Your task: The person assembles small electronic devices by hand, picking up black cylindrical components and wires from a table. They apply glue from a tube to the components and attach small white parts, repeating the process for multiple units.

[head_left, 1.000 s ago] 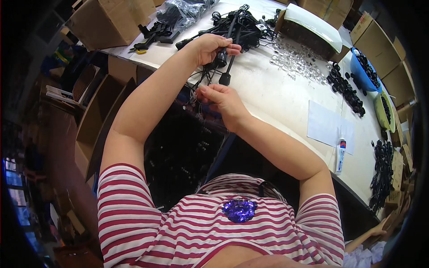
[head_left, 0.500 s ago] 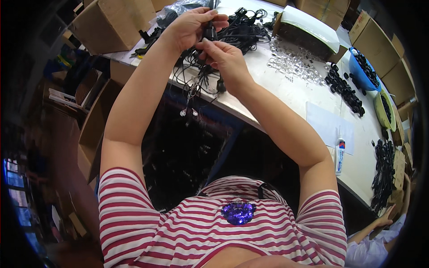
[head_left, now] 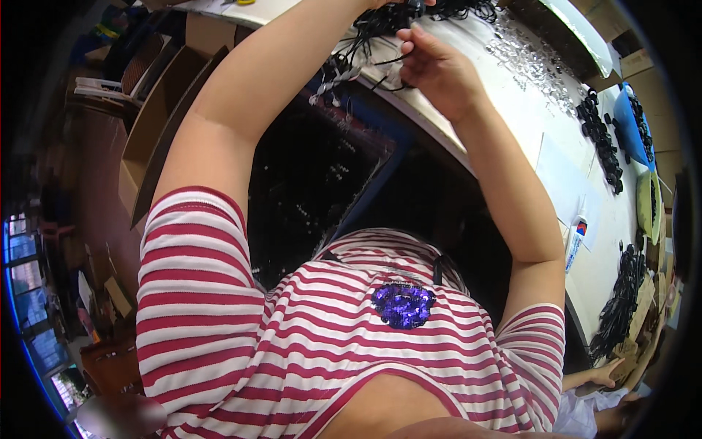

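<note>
At the top edge my left hand [head_left: 380, 3] is mostly cut off; its visible fingers close around a small dark fitting [head_left: 416, 7], whose kind I cannot make out. Just below it, my right hand [head_left: 442, 73] has its fingers curled in, thumb and forefinger together, with a thin black cable [head_left: 393, 61] running into them. Behind both hands lies a heap of black cables [head_left: 468, 10] on the white table [head_left: 504, 95]. Loose wire ends with small white pieces [head_left: 325, 89] hang over the table's front edge.
Clear plastic pieces [head_left: 530, 62] and black caps [head_left: 601, 139] lie on the right. Beyond are a blue basin [head_left: 632, 124] and a green bowl [head_left: 648, 205]. A glue tube [head_left: 577, 234] rests by paper [head_left: 559, 179]. Another person's hand [head_left: 605, 373] shows lower right; a cardboard box [head_left: 157, 139] stands left.
The view has shifted, so the table and hands sit higher and further right. My left hand has mostly left the picture. My right hand is now slightly apart from the fitting.
</note>
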Available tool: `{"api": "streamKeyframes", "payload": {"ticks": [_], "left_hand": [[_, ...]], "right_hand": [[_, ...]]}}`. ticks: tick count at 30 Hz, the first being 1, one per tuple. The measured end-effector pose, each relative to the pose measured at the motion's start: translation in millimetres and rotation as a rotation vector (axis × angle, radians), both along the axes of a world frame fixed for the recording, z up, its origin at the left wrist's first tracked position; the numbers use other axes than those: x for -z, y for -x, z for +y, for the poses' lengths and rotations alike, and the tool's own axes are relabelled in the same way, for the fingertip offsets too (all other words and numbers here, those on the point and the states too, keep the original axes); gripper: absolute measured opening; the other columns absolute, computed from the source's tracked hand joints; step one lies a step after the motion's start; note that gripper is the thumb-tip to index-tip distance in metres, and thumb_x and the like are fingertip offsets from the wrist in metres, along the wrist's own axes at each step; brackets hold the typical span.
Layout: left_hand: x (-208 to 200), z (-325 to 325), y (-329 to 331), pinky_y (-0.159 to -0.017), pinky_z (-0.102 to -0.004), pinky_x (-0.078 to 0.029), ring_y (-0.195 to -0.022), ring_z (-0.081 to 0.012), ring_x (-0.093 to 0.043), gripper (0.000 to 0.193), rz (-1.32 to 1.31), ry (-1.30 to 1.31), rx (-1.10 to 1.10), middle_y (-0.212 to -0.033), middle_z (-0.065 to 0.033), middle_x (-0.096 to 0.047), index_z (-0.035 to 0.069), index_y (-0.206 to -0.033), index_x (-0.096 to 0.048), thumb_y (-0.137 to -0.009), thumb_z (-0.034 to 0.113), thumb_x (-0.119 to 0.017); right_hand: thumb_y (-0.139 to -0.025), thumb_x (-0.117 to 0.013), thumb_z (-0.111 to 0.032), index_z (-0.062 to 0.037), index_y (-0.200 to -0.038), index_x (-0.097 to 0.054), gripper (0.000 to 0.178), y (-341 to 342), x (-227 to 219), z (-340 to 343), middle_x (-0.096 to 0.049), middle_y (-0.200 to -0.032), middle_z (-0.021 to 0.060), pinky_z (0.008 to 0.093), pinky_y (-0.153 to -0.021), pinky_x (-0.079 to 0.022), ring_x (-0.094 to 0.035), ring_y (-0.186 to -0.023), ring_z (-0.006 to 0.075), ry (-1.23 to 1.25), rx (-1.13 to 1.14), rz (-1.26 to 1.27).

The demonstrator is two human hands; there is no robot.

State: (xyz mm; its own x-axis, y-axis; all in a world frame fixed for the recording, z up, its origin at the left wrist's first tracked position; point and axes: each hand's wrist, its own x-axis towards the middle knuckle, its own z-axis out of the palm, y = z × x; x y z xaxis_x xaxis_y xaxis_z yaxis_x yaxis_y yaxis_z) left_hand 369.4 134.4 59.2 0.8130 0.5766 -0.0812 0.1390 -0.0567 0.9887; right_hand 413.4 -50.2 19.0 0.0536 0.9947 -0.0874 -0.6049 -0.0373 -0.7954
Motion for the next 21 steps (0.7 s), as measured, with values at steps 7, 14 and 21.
{"api": "streamKeyframes", "payload": {"ticks": [7,14,21], "left_hand": [[14,-48,81,-0.057,-0.0240,-0.042,-0.063,-0.0107,-0.053,0.022,-0.243,-0.781,-0.216,-0.073,-0.0057,-0.059,-0.001,-0.090,-0.059,-0.087,0.020,-0.054],[60,-93,188,-0.097,-0.0422,-0.034,-0.095,-0.0234,-0.055,0.033,0.067,-1.402,-0.187,-0.094,-0.0057,-0.061,0.010,-0.099,-0.060,-0.070,0.021,-0.070],[73,-95,190,-0.097,-0.0418,-0.034,-0.084,-0.0146,-0.057,0.012,-0.036,-1.475,-0.261,-0.074,0.0032,-0.061,0.014,-0.075,-0.066,-0.065,0.014,-0.072]], "right_hand": [[-0.090,-0.048,-0.023,-0.0049,-0.095,-0.057,0.021,-39,23,-12,-0.056,-0.081,0.0002,0.0269,-0.069,-0.044,-0.050,-0.069,0.0100,-0.010,0.131,0.071],[-0.088,-0.049,-0.034,-0.0041,-0.091,-0.060,0.032,-24,1,-14,-0.057,-0.079,0.0005,0.0223,-0.063,-0.042,-0.053,-0.071,0.0090,0.123,0.268,-0.424],[-0.082,-0.051,-0.047,-0.0066,-0.081,-0.061,0.042,6,-34,-16,-0.059,-0.072,0.0091,0.0368,-0.065,-0.043,-0.056,-0.074,0.0255,-0.358,0.572,-1.766]]}}
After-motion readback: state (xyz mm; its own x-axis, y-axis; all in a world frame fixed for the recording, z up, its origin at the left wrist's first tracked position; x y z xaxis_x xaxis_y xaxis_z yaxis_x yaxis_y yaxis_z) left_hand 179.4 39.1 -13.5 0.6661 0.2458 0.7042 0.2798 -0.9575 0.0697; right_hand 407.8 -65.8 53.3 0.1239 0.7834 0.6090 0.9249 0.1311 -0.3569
